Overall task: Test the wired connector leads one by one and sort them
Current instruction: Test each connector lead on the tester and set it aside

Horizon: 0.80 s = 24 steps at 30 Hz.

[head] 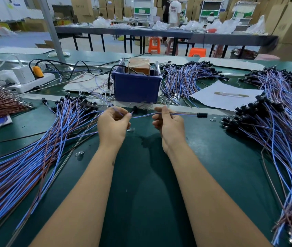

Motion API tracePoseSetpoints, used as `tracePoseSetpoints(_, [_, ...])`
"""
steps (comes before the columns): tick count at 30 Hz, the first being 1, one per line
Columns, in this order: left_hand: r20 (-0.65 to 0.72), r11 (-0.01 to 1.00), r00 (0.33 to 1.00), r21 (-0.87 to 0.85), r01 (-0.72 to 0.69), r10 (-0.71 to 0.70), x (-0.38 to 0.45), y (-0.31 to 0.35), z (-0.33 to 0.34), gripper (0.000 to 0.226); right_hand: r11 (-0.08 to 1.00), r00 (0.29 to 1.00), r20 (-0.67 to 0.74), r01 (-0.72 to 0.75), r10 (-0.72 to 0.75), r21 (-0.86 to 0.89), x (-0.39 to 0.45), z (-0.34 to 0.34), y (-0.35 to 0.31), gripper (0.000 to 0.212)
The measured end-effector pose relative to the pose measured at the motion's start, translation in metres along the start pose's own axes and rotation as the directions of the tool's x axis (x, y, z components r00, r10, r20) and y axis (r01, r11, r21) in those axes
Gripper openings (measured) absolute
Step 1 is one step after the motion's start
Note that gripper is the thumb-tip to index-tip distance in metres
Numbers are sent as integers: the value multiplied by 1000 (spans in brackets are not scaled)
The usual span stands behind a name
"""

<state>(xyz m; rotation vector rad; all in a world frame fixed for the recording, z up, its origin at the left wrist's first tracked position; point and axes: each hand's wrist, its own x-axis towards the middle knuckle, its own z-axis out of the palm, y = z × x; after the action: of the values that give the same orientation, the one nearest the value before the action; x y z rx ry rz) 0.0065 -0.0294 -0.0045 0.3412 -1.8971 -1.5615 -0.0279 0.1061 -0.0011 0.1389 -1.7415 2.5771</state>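
- Left hand (113,122) and right hand (168,122) both raised over green surface (141,175), fingers curled, pinching one lead (145,115) stretched between them.
- Lead's black connector (201,115) sticks out past right hand, pointing right.
- Blue bin (136,86) just behind hands, brown block (139,65) standing in it.
- Big fan of blue-brown leads, left pile (34,148); right pile (275,131) with black connectors massed at top.
- Far pile (186,77) right of bin.
- White sheet (227,97) between far and right piles, pale stick (230,94) lying on it.
- Power strip (33,82) far left, yellow plug (38,71) in it.
- Small clear bulb (79,154) loose on surface near left forearm.
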Motion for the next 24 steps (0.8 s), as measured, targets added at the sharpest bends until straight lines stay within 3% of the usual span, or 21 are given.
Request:
tracePoseSetpoints(5, [240,944,949,210,-256,204,-23,4,9,15,989,991,-130,29,-11,143,-2,-12,-14,26])
tracePoseSetpoints(8, [403,768,796,278,-577,452,-44,15,19,5,995,977,-209,65,-48,75,-3,-29,-28,30])
tracePoseSetpoints(11, [589,604,637,292,-741,497,-70,30,38,6,986,966,-225,101,-130,-135,-3,-55,-46,34])
tracePoseSetpoints(13, [651,561,569,257,-787,502,-88,41,57,6,939,968,-162,131,-191,-319,-2,-77,-60,37])
tracePoseSetpoints(18, [700,626,488,74,-776,522,-136,72,113,15,612,961,-65,117,-267,-782,0,-135,-104,41])
tracePoseSetpoints(21, [732,647,432,-16,-762,526,-161,88,145,19,374,960,-43,66,-276,-925,-5,-172,-129,42])
tracePoseSetpoints(24, [744,673,414,-64,-737,524,-182,100,171,29,203,949,-54,11,-311,-979,-13,-205,-149,43])
